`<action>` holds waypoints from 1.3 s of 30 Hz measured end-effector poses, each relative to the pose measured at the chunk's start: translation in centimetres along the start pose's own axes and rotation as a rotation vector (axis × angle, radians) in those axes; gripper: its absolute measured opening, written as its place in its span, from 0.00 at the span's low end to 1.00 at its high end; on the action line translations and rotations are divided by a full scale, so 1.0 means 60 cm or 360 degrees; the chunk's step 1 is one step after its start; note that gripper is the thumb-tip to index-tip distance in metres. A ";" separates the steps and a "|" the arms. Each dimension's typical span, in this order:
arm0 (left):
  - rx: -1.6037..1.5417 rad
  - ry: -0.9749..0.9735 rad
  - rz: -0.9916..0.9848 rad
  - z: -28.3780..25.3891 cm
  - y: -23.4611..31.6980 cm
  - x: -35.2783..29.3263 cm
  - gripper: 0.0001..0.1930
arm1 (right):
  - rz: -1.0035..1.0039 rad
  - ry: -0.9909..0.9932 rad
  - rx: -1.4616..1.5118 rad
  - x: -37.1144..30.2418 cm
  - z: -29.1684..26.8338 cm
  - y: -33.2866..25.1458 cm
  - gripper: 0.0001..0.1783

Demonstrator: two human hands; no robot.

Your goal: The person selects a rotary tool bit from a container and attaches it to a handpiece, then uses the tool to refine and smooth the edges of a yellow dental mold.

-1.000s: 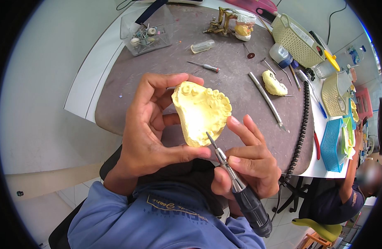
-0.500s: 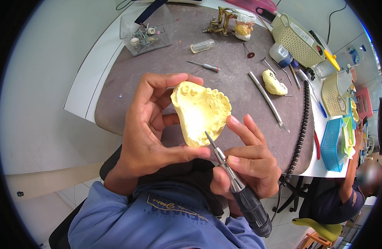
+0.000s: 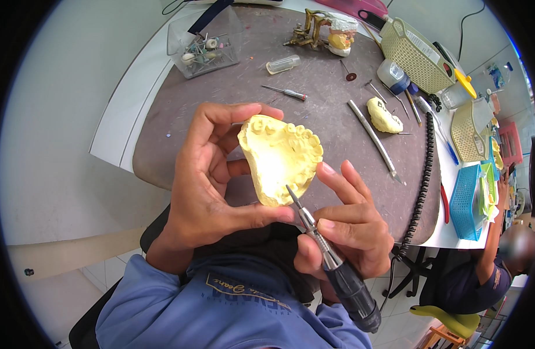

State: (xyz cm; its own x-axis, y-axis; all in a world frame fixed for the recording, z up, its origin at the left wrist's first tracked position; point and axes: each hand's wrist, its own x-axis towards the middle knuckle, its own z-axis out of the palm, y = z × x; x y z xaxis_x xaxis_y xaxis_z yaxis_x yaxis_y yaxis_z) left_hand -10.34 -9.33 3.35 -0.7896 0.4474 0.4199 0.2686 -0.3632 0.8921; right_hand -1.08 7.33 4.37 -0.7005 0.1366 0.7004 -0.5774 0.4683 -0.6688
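Observation:
A yellow plaster dental cast [image 3: 282, 154], with a row of teeth along its far and right rim, is held up in front of me. My left hand [image 3: 206, 168] is closed around its left side, thumb at the near edge and fingers at the far edge. In my right hand [image 3: 351, 227] is a dental handpiece [image 3: 337, 270] with a black body and silver nose, gripped between thumb and fingers. Its pointed tip lies at the near right part of the cast; glare hides whether it touches. My right fingertips are close to the cast's right teeth.
Beyond my hands, the dark bench mat [image 3: 221, 93] bears a screwdriver [image 3: 286, 92], a knife [image 3: 376, 142], a small plaster piece [image 3: 385, 115] and an articulator [image 3: 325, 35]. A clear box of burs [image 3: 206, 52] stands far left. Baskets [image 3: 415, 55], a coiled cord [image 3: 424, 186] and a seated person [image 3: 471, 285] are right.
Almost nothing differs. The cast and the handpiece tip have shifted very slightly to the left; both hands keep their grip.

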 end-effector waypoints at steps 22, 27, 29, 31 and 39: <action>0.0010 -0.0003 -0.0007 -0.001 0.002 0.000 0.50 | 0.0047 0.0014 0.0032 0.000 -0.001 -0.003 0.16; 0.0034 -0.0006 0.0002 -0.001 0.002 0.000 0.50 | -0.0001 -0.0047 0.0015 0.002 -0.004 -0.002 0.16; 0.0040 -0.0011 0.0002 -0.002 0.002 0.000 0.50 | 0.0014 0.0017 0.0082 -0.004 0.001 0.003 0.17; 0.0030 -0.0026 0.0002 -0.003 0.001 0.000 0.50 | 0.0027 0.0080 0.0149 -0.006 0.004 0.005 0.17; -0.0018 -0.0040 -0.0010 -0.004 0.002 0.000 0.50 | 0.0011 0.0047 0.0064 -0.002 0.002 0.000 0.17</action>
State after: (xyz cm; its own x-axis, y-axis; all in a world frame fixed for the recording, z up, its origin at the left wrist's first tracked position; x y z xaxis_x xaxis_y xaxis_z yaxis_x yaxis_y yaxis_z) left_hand -10.44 -9.55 3.41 -0.7770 0.4702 0.4185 0.2575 -0.3694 0.8929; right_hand -1.06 7.23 4.25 -0.6920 0.1658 0.7026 -0.5895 0.4320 -0.6825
